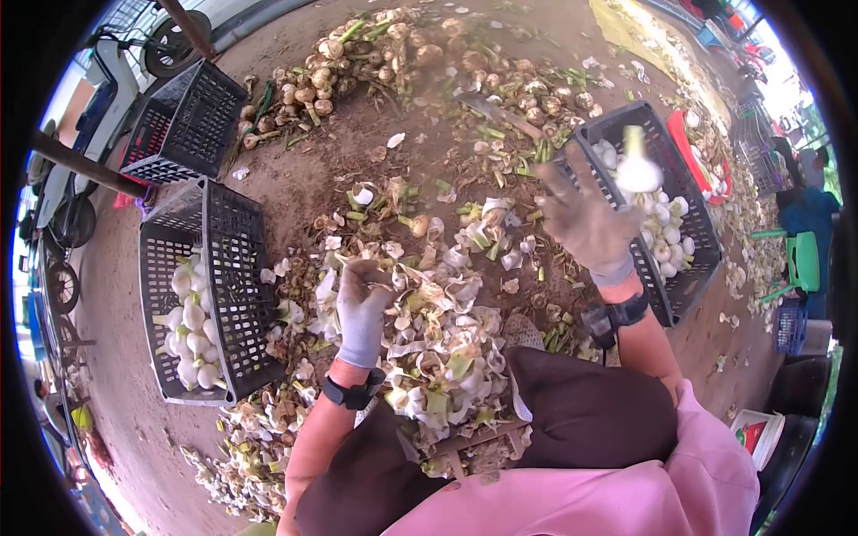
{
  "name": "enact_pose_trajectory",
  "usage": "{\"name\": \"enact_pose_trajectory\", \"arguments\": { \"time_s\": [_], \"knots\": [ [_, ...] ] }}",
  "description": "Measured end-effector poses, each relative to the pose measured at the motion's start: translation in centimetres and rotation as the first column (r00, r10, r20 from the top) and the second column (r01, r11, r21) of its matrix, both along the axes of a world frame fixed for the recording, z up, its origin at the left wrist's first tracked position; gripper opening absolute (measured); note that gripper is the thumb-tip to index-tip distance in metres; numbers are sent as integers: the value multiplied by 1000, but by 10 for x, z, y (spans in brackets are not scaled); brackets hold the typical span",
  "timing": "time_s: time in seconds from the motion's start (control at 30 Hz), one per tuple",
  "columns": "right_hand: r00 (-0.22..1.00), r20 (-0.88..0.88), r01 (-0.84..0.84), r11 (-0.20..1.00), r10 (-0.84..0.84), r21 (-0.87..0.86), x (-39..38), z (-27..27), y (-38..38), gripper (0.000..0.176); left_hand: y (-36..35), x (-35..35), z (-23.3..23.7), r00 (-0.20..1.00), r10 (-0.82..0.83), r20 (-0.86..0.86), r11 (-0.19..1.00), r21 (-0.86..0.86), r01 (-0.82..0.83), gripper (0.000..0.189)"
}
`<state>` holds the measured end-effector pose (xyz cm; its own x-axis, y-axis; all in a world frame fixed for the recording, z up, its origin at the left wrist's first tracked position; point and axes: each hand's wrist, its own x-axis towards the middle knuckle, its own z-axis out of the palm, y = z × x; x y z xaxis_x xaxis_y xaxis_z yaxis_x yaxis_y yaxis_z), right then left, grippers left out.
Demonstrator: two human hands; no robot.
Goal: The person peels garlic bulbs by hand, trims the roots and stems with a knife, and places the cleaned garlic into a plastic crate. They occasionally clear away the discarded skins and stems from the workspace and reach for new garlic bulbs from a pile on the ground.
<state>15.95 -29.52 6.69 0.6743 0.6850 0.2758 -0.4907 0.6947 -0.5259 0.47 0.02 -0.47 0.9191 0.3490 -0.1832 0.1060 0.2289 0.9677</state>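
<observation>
I guess I toss this bulb (639, 174) to the crate (690, 289), my right grip (587, 223) wide, my left grip (362, 310) I can't tell; next needs 1 more.

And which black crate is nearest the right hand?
The bulb-filled crate beside the red tub: the right hand partly hides it; two others stand far left.

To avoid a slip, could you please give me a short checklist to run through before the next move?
1. Right hand free: ok, spread open with nothing in its grasp.
2. Blurred bulb settled in the right crate: cannot tell, contact with the bulbs below is unclear.
3. Room in that crate: ok, its bare inner wall shows beside the bulbs.
4. Left hand free: cannot tell, its grip is unclear.
5. Peelings cleared: not ok, heaped beside the left hand.
</observation>
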Motion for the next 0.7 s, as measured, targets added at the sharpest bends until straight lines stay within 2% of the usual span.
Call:
{"name": "enact_pose_trajectory", "arguments": {
  "time_s": [0.03, 0.07, 0.1, 0.13, 0.2, 0.23, 0.3, 0.33, 0.37, 0.4, 0.43, 0.47, 0.5, 0.53, 0.57, 0.6, 0.67, 0.7],
  "knots": [
    [986, 163, 61, 970, -22, -237, 8, -11, -3, 86, 0, 0, -7, 998, -54, -37, 998, -26, 53, 35],
    [870, 493, 341, 715, 5, -611, 23, -36, 8, 78, -6, 4, -1, 990, -93, -106, 995, -42, 89, 33],
    [695, 667, 596, 306, 267, -743, 37, -61, 19, 73, -9, 5, -2, 980, -163, -116, 986, -36, 160, 32],
    [418, 744, 774, 225, 522, -592, 48, -88, 27, 72, -10, 6, -5, 965, -230, -126, 973, -31, 228, 32],
    [129, 526, 939, 67, 841, -338, 64, -144, 39, 68, -8, 6, -16, 941, -315, -128, 948, 6, 318, 30],
    [193, 497, 910, 35, 846, -413, 74, -162, 41, 66, -7, 5, -19, 942, -309, -130, 948, 37, 316, 30],
    [313, 421, 831, -30, 851, -556, 80, -158, 49, 61, -4, 0, -25, 944, -300, -137, 944, 100, 314, 29],
    [595, 471, 649, -43, 651, -760, 74, -156, 45, 50, 0, -1, -34, 939, -321, -124, 936, 112, 334, 40],
    [750, 467, 479, 101, 469, -872, 60, -142, 52, 47, 0, -1, -28, 936, -327, -132, 944, -9, 329, 44],
    [878, 384, 309, 275, 285, -910, 45, -131, 59, 44, -3, 2, -16, 932, -334, -136, 939, -132, 318, 49],
    [965, 234, 157, 463, 115, -873, 30, -121, 65, 42, -5, 4, -10, 929, -344, -138, 919, -253, 303, 53],
    [920, 377, 277, 497, 111, -822, 12, -110, 71, 40, -5, 5, -21, 932, -352, -91, 897, -318, 308, 58],
    [853, 513, 392, 531, 96, -751, -5, -98, 79, 40, -10, 7, -15, 950, -305, -64, 864, -438, 248, 55],
    [762, 640, 512, 512, 99, -690, -22, -82, 91, 39, -17, 11, -6, 965, -257, -43, 813, -549, 192, 53],
    [859, 506, 346, 642, 77, -684, -28, -81, 90, 35, -21, 12, 1, 978, -207, -28, 745, -652, 139, 50],
    [934, 347, 174, 747, 80, -642, -33, -79, 88, 31, -14, 12, -10, 970, -244, 5, 735, -651, 189, 44],
    [792, 610, 384, 795, -22, -470, -37, -76, 94, 28, -10, 6, -11, 978, -207, 22, 736, -655, 171, 41],
    [817, 570, 401, 794, -85, -456, -36, -63, 99, 32, -9, 4, -6, 982, -185, 30, 737, -657, 159, 39]
  ]
}}
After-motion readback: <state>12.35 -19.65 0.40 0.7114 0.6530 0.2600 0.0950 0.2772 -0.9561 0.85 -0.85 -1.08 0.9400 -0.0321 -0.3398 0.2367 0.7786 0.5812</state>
